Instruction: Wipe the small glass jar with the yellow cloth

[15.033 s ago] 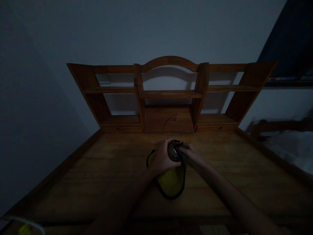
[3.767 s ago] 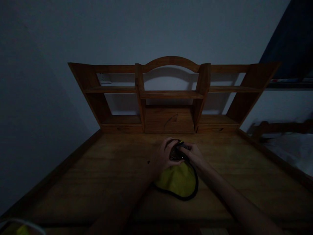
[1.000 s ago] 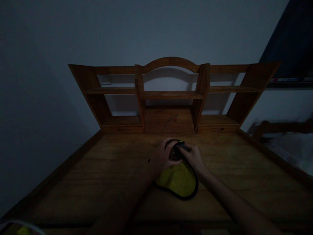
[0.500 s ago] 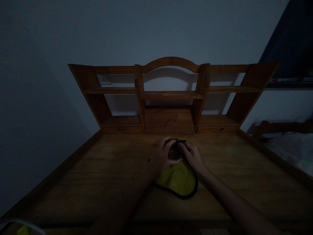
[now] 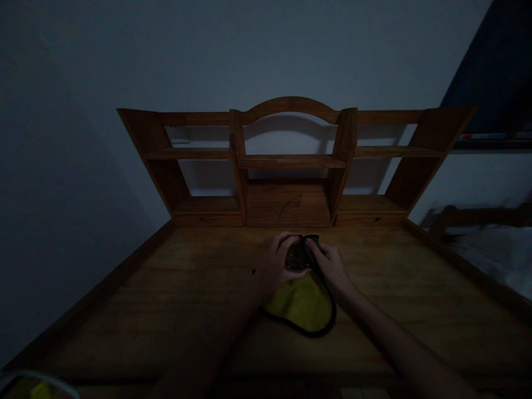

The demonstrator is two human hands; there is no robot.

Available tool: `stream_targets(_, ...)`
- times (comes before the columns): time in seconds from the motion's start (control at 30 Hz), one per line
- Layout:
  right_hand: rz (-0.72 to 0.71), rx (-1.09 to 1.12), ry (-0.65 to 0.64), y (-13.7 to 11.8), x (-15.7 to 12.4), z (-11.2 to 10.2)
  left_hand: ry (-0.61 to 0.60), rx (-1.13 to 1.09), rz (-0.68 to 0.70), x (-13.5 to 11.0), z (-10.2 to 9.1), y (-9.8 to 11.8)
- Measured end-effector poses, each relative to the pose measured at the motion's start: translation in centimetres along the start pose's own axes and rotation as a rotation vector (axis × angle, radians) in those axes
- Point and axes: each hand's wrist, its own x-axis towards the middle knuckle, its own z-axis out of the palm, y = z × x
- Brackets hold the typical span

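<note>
My left hand is curled round a dark, shiny, rounded object, whose kind I cannot make out in the dim light. A yellow cloth with a black border lies under both hands, its near part spread on the desk. My right hand pinches a folded, dark-edged part of this cloth against the right side of the object. The thumb lies on top of the fold. Part of the cloth is hidden beneath my left hand and forearm.
The wooden desk has raised side edges. At its back stands a wooden shelf unit with small drawers below. A pale cable and something yellow show at the lower left corner. A wall socket is behind the shelf.
My right thumb and the folded cloth edge have shifted slightly up along the object. My left hand keeps nearly the same hold, and the spread part of the cloth stays put.
</note>
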Motion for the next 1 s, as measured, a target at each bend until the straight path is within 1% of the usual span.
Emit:
stream_targets(0.2, -0.018, -0.047, -0.005, -0.13, 0.01, 0.03, -0.032, -0.010, 0.004, -0.10, 0.12, -0.14)
stream_targets(0.43, -0.034, -0.086, 0.006, 0.05, -0.10, 0.09, -0.032, -0.030, 0.012, 0.01, 0.10, -0.01)
stream_targets(0.63, -0.034, -0.093, 0.015, 0.49, -0.04, 0.09, -0.040, -0.039, -0.013, 0.01, 0.11, -0.05)
stream_targets(0.9, 0.000, -0.015, -0.001, 0.67, 0.12, 0.07, -0.033, -0.012, -0.026, -0.12, 0.11, -0.06)
stream_targets(1.0, 0.042, 0.080, -0.009, 0.29, 0.05, 0.06, -0.024, 0.002, -0.020, -0.08, -0.02, 0.06)
